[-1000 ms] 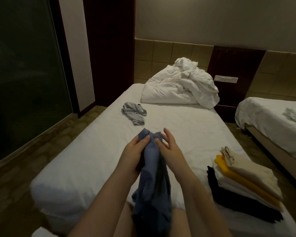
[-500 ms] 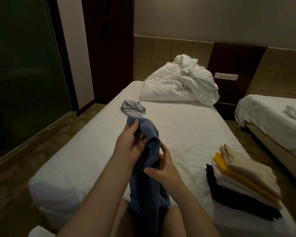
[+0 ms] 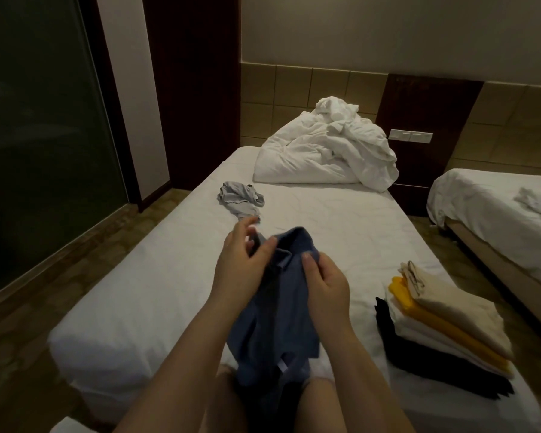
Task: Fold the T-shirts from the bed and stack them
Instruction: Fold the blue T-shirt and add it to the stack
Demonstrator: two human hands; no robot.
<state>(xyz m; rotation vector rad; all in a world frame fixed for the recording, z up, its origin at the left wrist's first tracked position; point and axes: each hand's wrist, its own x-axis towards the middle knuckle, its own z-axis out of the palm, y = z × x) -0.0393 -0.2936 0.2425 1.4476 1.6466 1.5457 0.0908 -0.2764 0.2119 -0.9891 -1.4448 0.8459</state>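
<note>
A dim bedroom, seen from a person's head looking down at both bare forearms. The two hands hold a blue shirt (image 3: 275,314) up over the near end of a white bed (image 3: 138,307); its lower part hangs down to the person's lap. The left hand (image 3: 241,267) pinches the shirt's top edge between thumb and fingers, with its upper fingers lifted and loose. The right hand (image 3: 325,285) grips the fabric just beside it, thumb pressed on the front and fingers curled behind. A crumpled grey shirt (image 3: 239,200) lies farther up the bed, apart from the hands. A stack (image 3: 444,323) of folded shirts, black at the bottom, then white, yellow and cream, sits on the bed's right edge. A rumpled white duvet (image 3: 322,157) lies at the head.
</note>
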